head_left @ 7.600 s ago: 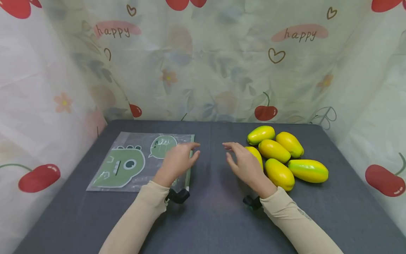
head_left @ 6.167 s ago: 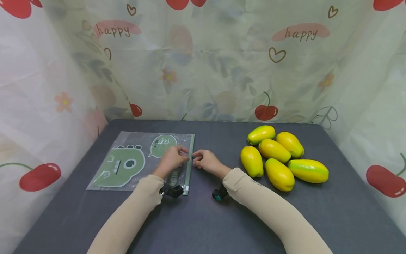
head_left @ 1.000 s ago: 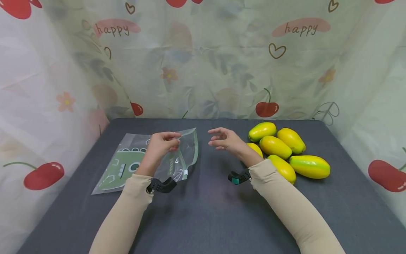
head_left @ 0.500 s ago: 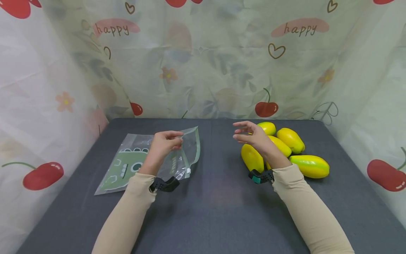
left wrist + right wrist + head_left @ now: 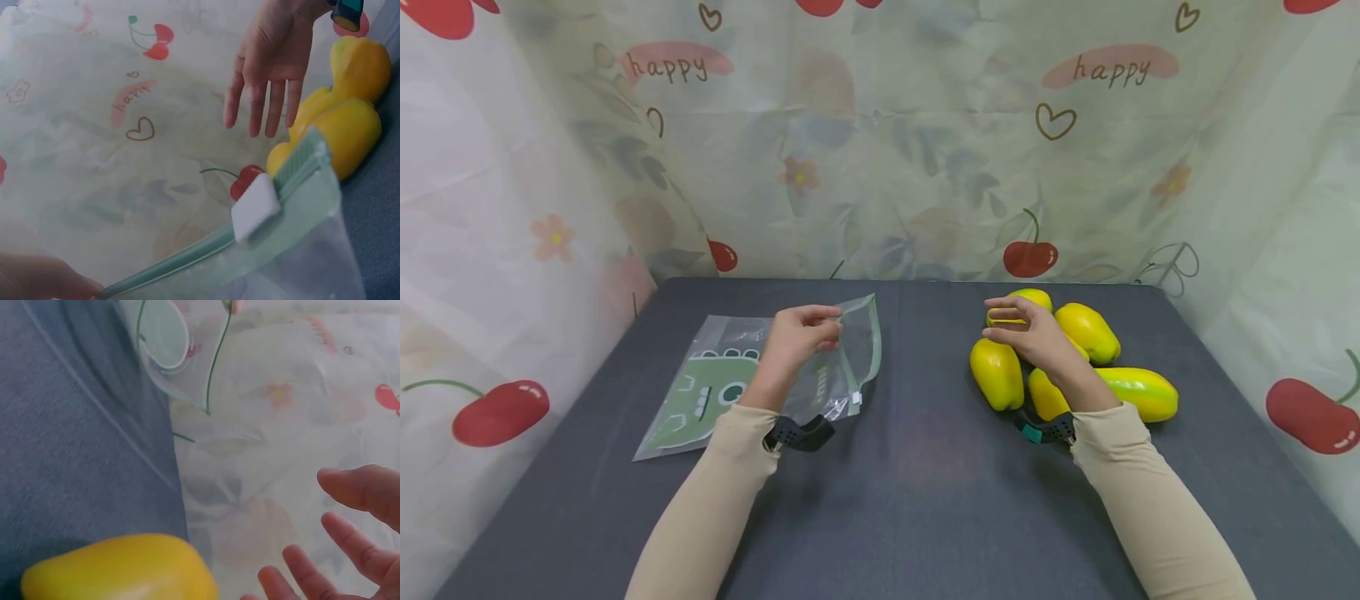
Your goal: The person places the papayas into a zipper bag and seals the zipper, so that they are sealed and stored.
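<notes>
Left hand (image 5: 790,346): grip pinching the raised edge of the bag (image 5: 706,408) — best kept steady. Right hand (image 5: 1037,340): grip released, near the yellow fruits (image 5: 996,375) — evenly curved fingers would suit them.

The bag (image 5: 808,390) is thin, clear plastic, glossy and crinkled; its zip strip (image 5: 178,260) looks like ridged plastic, and its slider (image 5: 255,209) smooth, matt plastic. The fruits (image 5: 996,375) have smooth, shiny skins. The counter (image 5: 917,500) shows a matt, finely textured cloth surface. The curtain (image 5: 880,167) is thin, creased sheeting; the sleeves (image 5: 707,500) are matt cloth.
</notes>
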